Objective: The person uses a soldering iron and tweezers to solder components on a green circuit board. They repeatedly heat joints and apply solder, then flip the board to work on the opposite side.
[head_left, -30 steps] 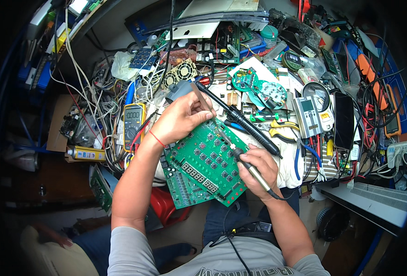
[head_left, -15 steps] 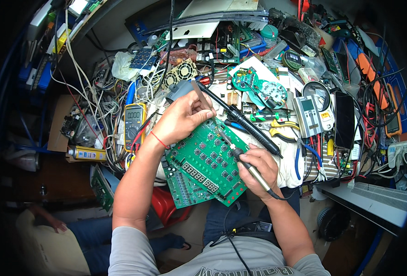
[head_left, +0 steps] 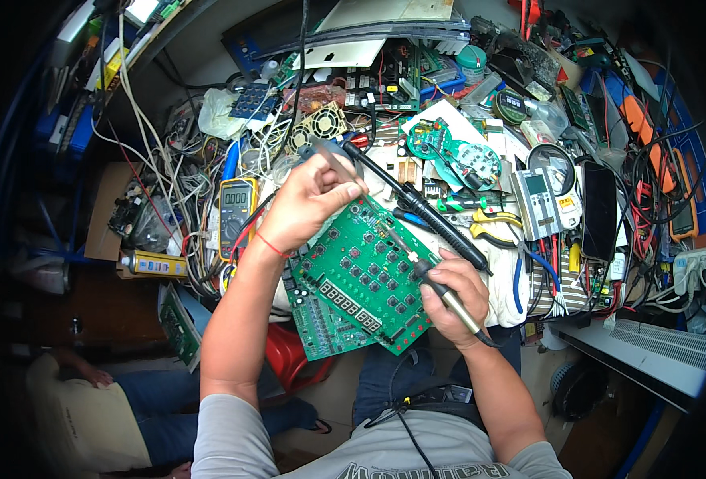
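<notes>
Open room above digit display (head_left: 351,308), between forearms (head_left: 237,327); black rod (head_left: 435,223), pliers (head_left: 500,215) bar way beyond right hand (head_left: 457,297).

Saw dark digits on the screen (head_left: 235,198) of the yellow-cased digital multimeter (head_left: 234,215), large lettering across the grey T-shirt (head_left: 466,453), and pale digit segments in the seven-segment display (head_left: 350,307) on the green circuit board (head_left: 366,274). Found the print on the yellow package (head_left: 155,264) too small to read.
</notes>
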`<state>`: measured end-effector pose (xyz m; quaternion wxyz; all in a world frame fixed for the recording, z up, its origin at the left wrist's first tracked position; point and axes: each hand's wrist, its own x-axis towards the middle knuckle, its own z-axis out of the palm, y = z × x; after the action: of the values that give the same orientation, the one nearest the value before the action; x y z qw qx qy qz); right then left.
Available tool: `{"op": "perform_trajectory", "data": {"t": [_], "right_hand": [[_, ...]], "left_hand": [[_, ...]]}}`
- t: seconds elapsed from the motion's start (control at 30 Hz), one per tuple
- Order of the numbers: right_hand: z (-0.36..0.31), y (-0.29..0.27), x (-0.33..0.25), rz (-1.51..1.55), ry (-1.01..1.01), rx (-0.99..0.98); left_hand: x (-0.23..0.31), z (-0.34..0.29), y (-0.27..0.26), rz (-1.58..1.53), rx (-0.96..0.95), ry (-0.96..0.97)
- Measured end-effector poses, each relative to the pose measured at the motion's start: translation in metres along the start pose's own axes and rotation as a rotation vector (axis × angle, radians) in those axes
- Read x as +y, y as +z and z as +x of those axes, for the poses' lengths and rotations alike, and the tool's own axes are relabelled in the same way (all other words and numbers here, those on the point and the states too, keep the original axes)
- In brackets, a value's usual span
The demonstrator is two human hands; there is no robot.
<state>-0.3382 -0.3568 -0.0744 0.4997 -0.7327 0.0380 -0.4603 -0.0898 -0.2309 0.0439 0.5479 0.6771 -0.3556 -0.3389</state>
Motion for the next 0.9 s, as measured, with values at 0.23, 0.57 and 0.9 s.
{"op": "perform_trajectory", "data": {"t": [0.23, 0.57, 0.9], "right_hand": [[-0.003, -0.001, 0.001, 0.027, 0.043, 0.040], [-0.012, -0.003, 0.006, -0.001, 0.090, 0.037], [-0.015, -0.005, 0.008, -0.031, 0.108, -0.004]], "left_hand": [[-0.003, -0.050, -0.024, -0.411, 0.315, -0.082], [-0.058, -0.185, -0.078, -0.435, 0.782, -0.109], [-0.091, -0.196, -0.045, -0.132, 0.850, -0.155]]}}
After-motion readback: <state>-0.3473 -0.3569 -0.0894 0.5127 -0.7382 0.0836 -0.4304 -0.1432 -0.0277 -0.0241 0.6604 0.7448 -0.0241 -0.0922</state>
